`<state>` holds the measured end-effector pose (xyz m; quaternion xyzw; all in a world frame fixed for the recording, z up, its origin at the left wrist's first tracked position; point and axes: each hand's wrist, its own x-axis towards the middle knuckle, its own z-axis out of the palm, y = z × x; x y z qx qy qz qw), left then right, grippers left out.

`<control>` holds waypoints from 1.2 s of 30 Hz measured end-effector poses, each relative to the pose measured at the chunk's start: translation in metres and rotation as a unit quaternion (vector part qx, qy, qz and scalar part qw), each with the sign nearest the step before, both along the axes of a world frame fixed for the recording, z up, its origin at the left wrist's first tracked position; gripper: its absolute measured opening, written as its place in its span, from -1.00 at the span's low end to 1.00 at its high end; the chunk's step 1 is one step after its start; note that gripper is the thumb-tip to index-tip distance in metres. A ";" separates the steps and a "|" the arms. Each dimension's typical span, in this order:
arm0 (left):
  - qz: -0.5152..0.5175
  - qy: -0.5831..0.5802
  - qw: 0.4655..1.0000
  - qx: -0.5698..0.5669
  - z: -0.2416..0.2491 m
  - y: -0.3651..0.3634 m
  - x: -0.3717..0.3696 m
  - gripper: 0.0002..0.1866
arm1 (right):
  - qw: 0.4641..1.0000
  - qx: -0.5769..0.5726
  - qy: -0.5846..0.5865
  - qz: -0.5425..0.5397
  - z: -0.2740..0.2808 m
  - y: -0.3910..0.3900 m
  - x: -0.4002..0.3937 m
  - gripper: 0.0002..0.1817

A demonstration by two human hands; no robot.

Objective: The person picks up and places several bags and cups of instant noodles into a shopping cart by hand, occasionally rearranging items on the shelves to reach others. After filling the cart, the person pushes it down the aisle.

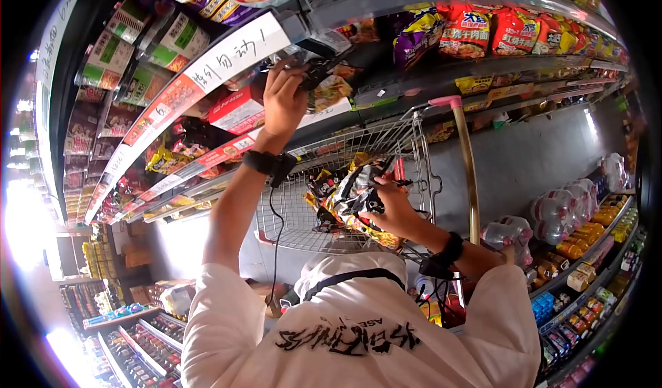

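My left hand [284,102] reaches up to the shelf at the upper middle, its fingers curled on a dark, shiny package [318,67]. Beside it on the shelf is a red and white box [238,110]. Over the wire shopping cart [289,194], my right hand [394,212] is closed on a black and white noodle packet [357,189]. More black and yellow packets [321,191] lie around that packet in the cart. Both wrists wear black straps with small devices and cables.
Red noodle bags [465,31] line the upper right shelf. Cup noodles [107,57] stand at the upper left. A pink-capped pole [467,167] rises beside the cart. Shrink-wrapped bottles [507,235] and a low shelf of drinks [586,240] are at the right.
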<state>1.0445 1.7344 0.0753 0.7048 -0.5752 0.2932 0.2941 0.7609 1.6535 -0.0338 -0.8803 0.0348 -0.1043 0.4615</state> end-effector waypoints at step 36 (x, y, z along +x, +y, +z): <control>0.504 0.418 0.710 0.259 -0.222 0.303 -0.039 -0.48 | 0.988 -0.045 0.021 0.147 -0.130 0.113 0.161 -0.19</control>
